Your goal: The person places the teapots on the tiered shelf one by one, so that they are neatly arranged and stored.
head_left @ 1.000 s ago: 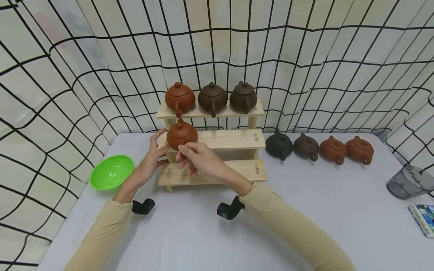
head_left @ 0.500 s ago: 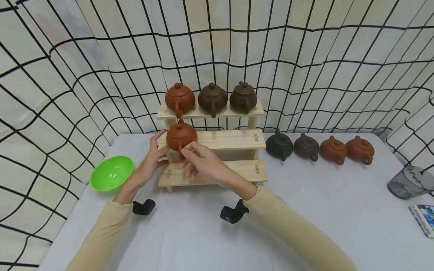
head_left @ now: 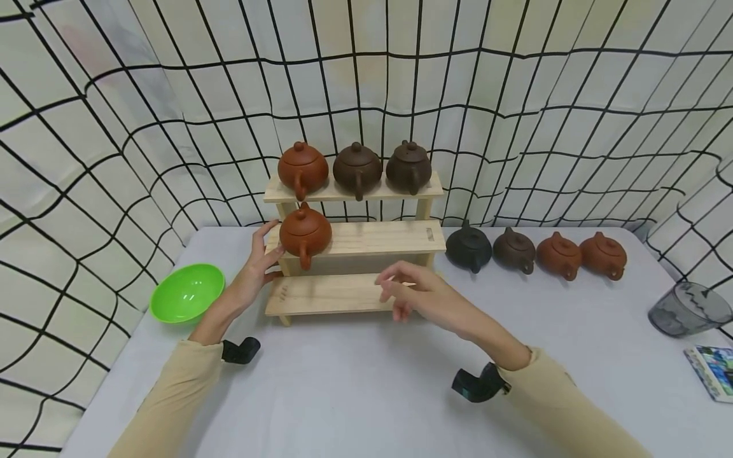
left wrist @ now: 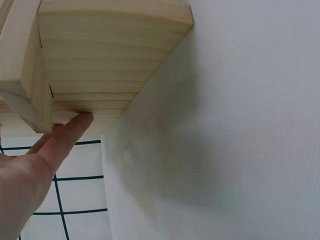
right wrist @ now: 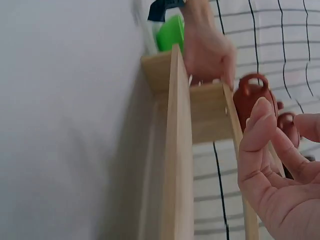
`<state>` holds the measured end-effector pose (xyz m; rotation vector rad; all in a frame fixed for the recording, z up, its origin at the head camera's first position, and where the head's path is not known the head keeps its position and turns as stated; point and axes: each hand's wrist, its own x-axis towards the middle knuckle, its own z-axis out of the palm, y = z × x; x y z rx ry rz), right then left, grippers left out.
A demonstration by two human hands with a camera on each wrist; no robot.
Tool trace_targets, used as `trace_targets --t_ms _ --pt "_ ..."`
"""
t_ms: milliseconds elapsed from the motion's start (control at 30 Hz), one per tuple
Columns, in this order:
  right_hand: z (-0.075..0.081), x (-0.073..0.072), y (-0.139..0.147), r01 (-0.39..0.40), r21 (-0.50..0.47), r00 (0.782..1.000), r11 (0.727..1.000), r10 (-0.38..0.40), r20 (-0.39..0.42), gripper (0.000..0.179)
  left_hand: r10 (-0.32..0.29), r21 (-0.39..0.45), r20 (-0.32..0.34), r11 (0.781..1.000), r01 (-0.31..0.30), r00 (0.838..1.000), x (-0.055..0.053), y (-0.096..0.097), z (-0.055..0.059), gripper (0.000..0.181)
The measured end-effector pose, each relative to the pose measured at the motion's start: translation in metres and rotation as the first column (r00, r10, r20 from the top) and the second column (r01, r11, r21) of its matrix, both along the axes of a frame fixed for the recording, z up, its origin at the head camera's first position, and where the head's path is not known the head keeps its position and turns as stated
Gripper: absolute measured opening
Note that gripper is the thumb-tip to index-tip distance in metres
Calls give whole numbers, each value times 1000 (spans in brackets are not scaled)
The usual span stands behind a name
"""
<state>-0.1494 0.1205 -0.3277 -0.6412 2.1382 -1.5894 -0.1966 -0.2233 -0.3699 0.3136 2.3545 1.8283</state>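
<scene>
My left hand (head_left: pixel 250 278) holds the left end of a three-step wooden display stand (head_left: pixel 383 238). In the left wrist view, fingertips (left wrist: pixel 85 119) touch the wood. A reddish-brown clay teapot (head_left: pixel 306 234) sits on the middle step's left end beside that hand, its handle toward me. My right hand (head_left: pixel 426 296) hovers in front of the bottom step at the right, with loosely bent fingers and nothing in them. On the top step stand a reddish teapot (head_left: pixel 302 168) and two dark brown teapots, one in the middle (head_left: pixel 357 170) and one at right (head_left: pixel 409 166).
Right of the stand, a black teapot (head_left: pixel 468 248), a dark brown teapot (head_left: pixel 514 249) and two reddish teapots (head_left: pixel 558 256) line the white table. A green bowl (head_left: pixel 188 294) lies left, a clear grey cup (head_left: pixel 687 310) far right. Black netting (head_left: pixel 389 83) encloses the back.
My right hand has let go of the teapot's handle and moved right, toward me. The teapot stays on the middle step. My left hand keeps its place on the stand.
</scene>
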Motion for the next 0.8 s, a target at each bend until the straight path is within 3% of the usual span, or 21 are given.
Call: trace_targets --t_ms 267,467,633,800 --pt "-10 -10 78 157 65 988 986 -156 -18 36 0 -7 -3 1000 0 1000 0 -1 0 73" --pt "-17 -21 126 309 93 951 947 -307 -28 42 -2 -7 -5 1000 2 1000 -1 -1 -2 72" --pt "-26 -25 144 370 137 928 919 -372 -12 45 -7 -5 -10 1000 7 1000 0 0 -1 72" --pt "-39 -31 145 365 147 926 919 -375 50 46 2 2 -4 1000 -2 1000 1 0 0 72"
